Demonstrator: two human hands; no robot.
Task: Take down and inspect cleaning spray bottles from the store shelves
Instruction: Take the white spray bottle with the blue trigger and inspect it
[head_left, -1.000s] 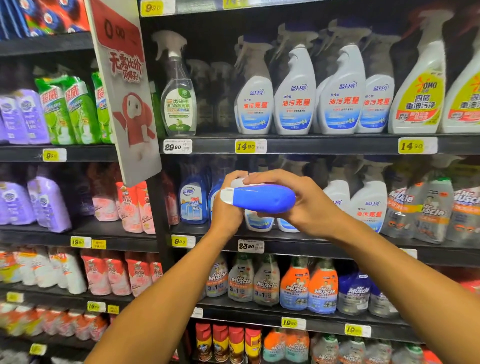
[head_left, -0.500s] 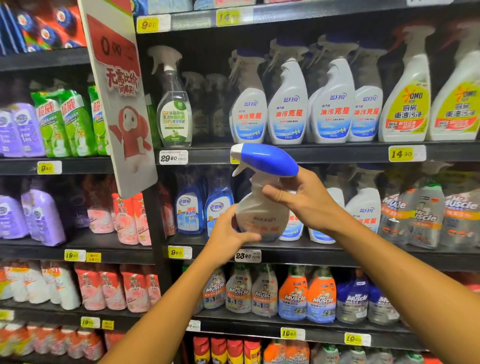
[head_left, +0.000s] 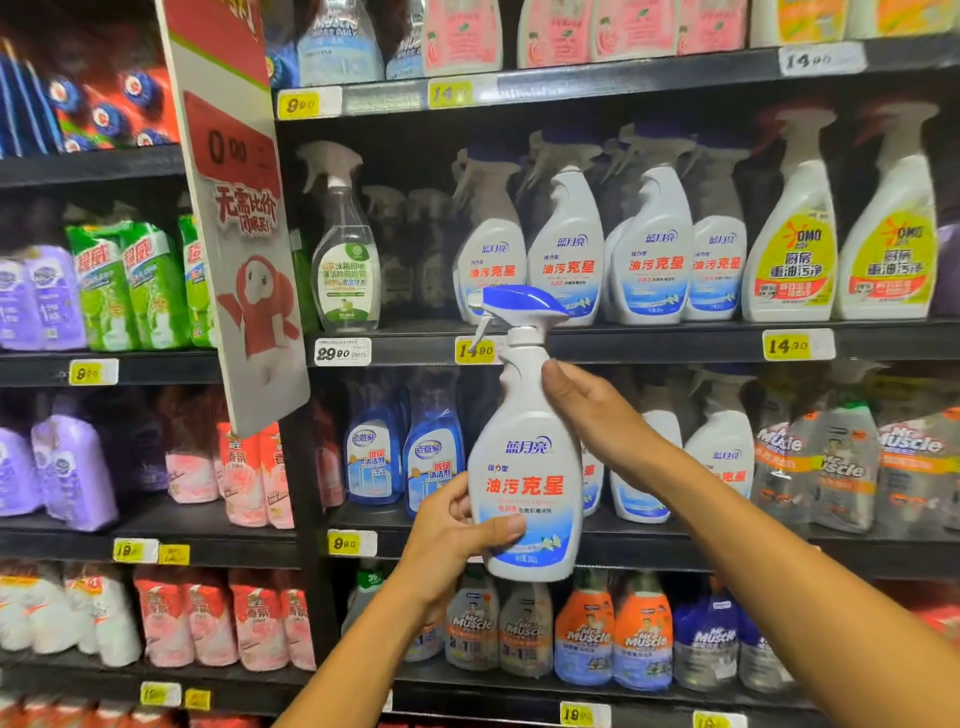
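Black store shelves (head_left: 623, 343) are filling the whole view, running in tiers across two bays and carrying yellow price tags along their front edges. A tall red-and-white promotional sign (head_left: 239, 218) is hanging at a slant over the upright between the bays, showing a red cartoon figure and Chinese lettering. On the shelf at eye level, a row of white spray bottles with blue labels (head_left: 613, 249) is standing upright, with two yellow-labelled spray bottles (head_left: 841, 249) just beside them on the right and a clear spray bottle (head_left: 343, 249) standing alone near the sign. Purple and green refill pouches (head_left: 98, 291) are lining the left bay.

In front of the shelves, the person is holding a white spray bottle (head_left: 527, 467) upright in the air, its blue trigger head pointing left and its printed label facing the camera. The right hand (head_left: 592, 415) is gripping it high up, the thumb pressing on the neck while the fingers are hidden behind the body. The left hand (head_left: 457, 525) is gripping it near the base, the thumb lying across the lower front of the label and the fingers curling round the left side.
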